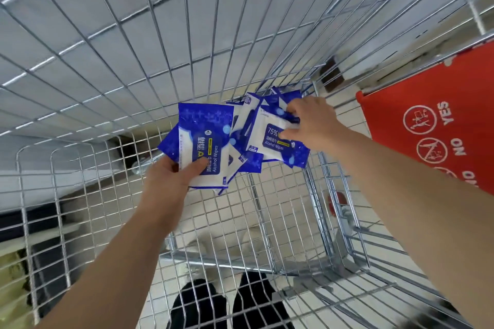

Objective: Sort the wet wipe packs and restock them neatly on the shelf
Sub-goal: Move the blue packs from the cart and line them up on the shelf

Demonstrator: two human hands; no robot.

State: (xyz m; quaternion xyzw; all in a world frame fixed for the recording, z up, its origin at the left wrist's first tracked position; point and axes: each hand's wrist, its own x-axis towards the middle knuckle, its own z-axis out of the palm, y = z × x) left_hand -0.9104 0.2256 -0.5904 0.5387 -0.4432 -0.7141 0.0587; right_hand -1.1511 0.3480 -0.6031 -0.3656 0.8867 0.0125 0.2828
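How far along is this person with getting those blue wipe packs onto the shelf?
Early. Nothing looks shelved; no shelf is in view. The left hand holds a few wipe packs, and the right hand is on another pack in the pile at the shopping cart's far end. Emptying the cart, sorting and shelving remain.

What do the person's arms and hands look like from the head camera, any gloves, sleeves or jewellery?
Both arms are bare as far as the view shows: no sleeve reaches the forearms. The left hand and the right hand wear no gloves. No watch, bracelet or ring shows on either wrist or on the fingers in view. No markings show on either forearm. Nails look short and unpainted, though the picture is soft there.
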